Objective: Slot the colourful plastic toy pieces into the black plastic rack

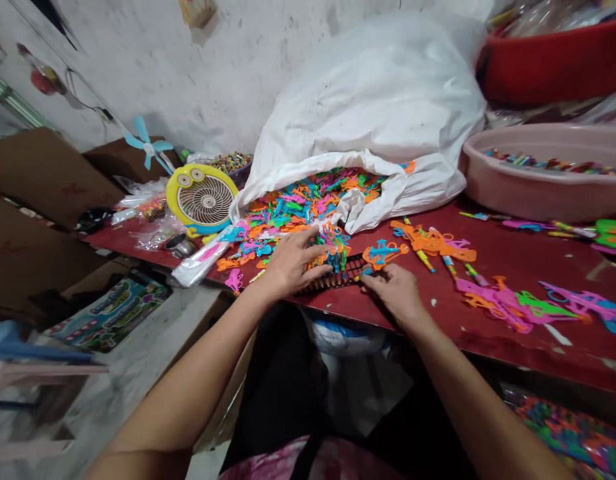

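The left hand (293,263) lies open, fingers spread on the colourful toy pieces (328,250). The right hand (395,290) pinches the dark strip (338,277) lying between both hands.

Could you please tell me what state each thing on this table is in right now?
white sack: lying on its side, mouth open, colourful plastic pieces spilling out.
yellow fan: propped upright; spinning or not, cannot tell.
pink basin: upright, holding a few small coloured bits.
black strip: flat at the table edge.
left hand: spread over the pieces.
right hand: fingertips pinching at the strip's end.
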A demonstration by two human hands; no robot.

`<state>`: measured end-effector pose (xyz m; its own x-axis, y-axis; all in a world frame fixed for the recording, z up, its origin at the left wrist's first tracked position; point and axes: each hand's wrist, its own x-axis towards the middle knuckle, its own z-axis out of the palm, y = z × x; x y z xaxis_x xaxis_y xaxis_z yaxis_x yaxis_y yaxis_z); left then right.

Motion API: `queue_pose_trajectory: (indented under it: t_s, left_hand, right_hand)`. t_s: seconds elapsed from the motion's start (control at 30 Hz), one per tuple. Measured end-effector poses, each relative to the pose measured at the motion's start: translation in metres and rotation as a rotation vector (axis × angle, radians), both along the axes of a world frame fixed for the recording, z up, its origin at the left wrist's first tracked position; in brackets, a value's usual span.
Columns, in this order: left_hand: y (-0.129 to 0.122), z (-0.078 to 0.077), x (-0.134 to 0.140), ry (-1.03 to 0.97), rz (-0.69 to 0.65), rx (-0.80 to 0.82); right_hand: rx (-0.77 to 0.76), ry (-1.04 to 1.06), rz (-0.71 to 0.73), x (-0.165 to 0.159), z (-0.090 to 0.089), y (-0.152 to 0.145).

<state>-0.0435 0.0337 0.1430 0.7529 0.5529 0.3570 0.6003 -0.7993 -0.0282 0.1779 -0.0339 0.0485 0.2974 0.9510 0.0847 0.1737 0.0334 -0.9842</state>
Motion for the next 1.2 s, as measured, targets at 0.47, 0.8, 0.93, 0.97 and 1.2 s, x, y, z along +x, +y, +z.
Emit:
queue_pose_trajectory:
  t_s: [0.47, 0.8, 0.93, 0.97, 1.2]
  left_hand:
    - [0.002, -0.002, -0.001, -0.034, -0.02, -0.004]
    - [0.001, 0.0, 0.0, -0.021, -0.016, -0.018]
    - [0.0, 0.004, 0.001, -0.052, -0.018, -0.029]
    - [-0.001, 0.007, 0.003, -0.074, -0.013, -0.031]
    - [0.0, 0.026, 0.035, -0.097, -0.07, -0.061]
  right_hand:
    - [0.17, -0.658, 0.115, -0.012, 0.003, 0.006]
    - [0.036, -0.898, 0.268, -0.006, 0.025, 0.02]
    - [-0.012, -0.98, 0.239, -0.011, 0.03, 0.018]
    - [0.003, -0.948, 0.25, -0.011, 0.03, 0.018]
    - [0.169, -0.63, 0.343, 0.0, 0.018, 0.023]
